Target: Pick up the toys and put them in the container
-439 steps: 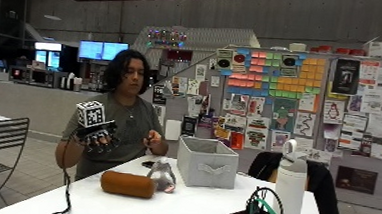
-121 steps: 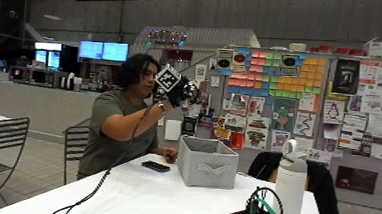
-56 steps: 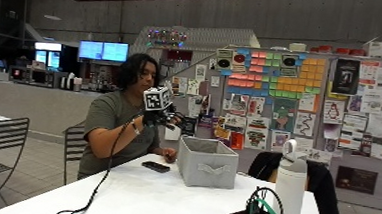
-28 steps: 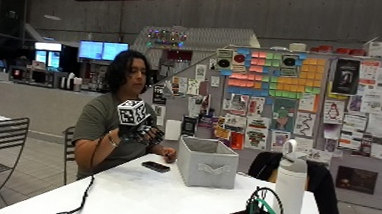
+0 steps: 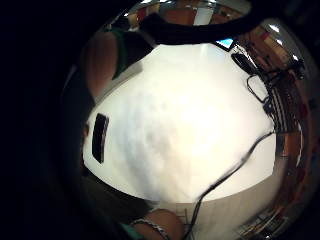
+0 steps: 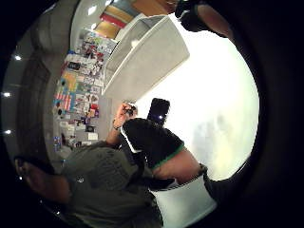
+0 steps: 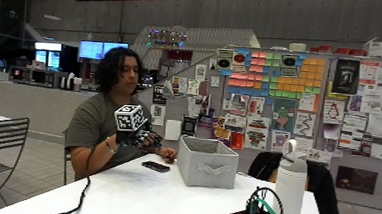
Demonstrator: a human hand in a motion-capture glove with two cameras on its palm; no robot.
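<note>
Hovering above the table (image 7: 132, 193), the hand (image 7: 142, 139), fingers loosely curled and empty, is beside the container (image 7: 206, 163).

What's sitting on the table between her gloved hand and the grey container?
In the outside view, a dark phone lies on the table between the gloved right hand, raised above it, and the grey container.

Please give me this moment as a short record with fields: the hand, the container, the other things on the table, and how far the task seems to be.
right hand: gloved right hand raised above the table, near the person's chest; nothing seen in it; fingers unclear
container: grey fabric bin upright on the table, beside the hand
toys: none visible on the tabletop; the bin's inside is not visible
other things: black phone lying flat by the bin; white bottle at the near edge
task state: probably finished or nearly so
</note>
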